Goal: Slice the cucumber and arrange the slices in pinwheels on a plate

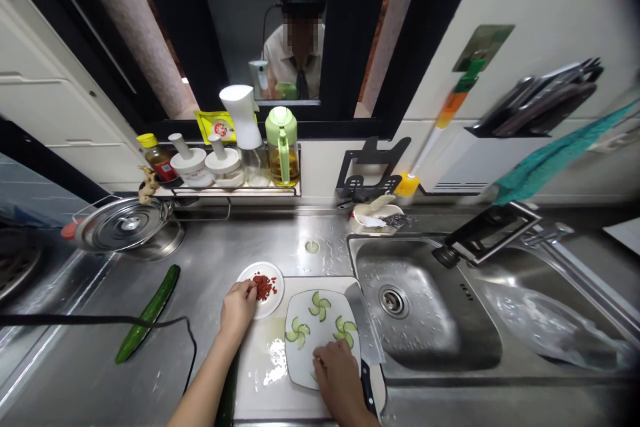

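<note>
My left hand (239, 305) reaches over the rim of a small white dish (275, 305), its fingertips pinched together at the edge of a pile of red goji berries (263, 285). Whether a berry is between them is hidden. Over the near part of a white square plate (313, 310) is my right hand (337, 373), fingers curled together; what they hold cannot be made out. Green cucumber slices lie there as pinwheels: one at the back (319, 306), others at left (298, 332) and right (345, 329). The plate rests on a white cutting board (260, 373).
A knife (367, 333) lies along the board's right side. Farther right is the sink (425, 307). At left are a whole cucumber (150, 313), a black cable (193, 340) and a lidded pot (130, 230). Behind stands a rack holding an oil bottle (283, 147) and jars.
</note>
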The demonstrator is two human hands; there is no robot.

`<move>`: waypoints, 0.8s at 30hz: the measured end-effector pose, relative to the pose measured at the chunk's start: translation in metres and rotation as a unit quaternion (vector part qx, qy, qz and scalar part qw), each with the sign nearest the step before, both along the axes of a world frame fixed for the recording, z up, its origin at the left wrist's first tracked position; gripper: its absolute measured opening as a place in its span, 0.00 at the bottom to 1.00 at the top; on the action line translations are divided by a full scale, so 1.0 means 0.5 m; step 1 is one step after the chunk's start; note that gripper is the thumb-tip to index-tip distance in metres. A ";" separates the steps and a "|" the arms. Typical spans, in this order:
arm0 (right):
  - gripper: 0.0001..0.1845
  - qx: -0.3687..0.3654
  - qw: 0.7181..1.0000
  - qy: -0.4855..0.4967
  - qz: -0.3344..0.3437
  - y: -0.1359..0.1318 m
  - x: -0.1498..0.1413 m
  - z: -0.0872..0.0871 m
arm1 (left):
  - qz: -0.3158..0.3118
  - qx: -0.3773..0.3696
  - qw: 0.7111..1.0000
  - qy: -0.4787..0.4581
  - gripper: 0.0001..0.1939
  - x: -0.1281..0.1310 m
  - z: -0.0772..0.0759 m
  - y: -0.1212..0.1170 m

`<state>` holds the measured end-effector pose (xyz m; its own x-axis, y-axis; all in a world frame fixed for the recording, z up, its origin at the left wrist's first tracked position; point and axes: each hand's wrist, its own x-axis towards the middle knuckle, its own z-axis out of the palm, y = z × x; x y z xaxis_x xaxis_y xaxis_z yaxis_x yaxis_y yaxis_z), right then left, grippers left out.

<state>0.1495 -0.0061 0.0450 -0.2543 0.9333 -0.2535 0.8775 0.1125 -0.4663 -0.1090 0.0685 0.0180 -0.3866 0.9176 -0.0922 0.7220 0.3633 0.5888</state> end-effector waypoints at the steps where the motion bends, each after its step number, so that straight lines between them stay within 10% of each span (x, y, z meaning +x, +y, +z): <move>1: 0.09 0.000 1.000 0.001 -0.002 0.001 0.000 0.000 | -0.001 0.011 1.000 -0.005 0.11 0.003 0.004 -0.007; 13: 0.08 0.021 0.999 0.024 -0.007 0.015 -0.004 -0.013 | -0.074 0.035 0.989 -0.127 0.12 0.155 0.013 -0.125; 24: 0.11 0.056 0.995 0.083 -0.002 0.039 -0.029 -0.037 | -0.077 -0.022 0.990 -0.120 0.13 0.206 -0.001 -0.132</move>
<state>0.1348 0.0135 0.0264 -0.2806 0.9542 -0.1034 0.7898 0.1684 -0.5897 -0.0061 0.0024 0.0175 -0.2039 0.9573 -0.2051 0.6125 0.2881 0.7361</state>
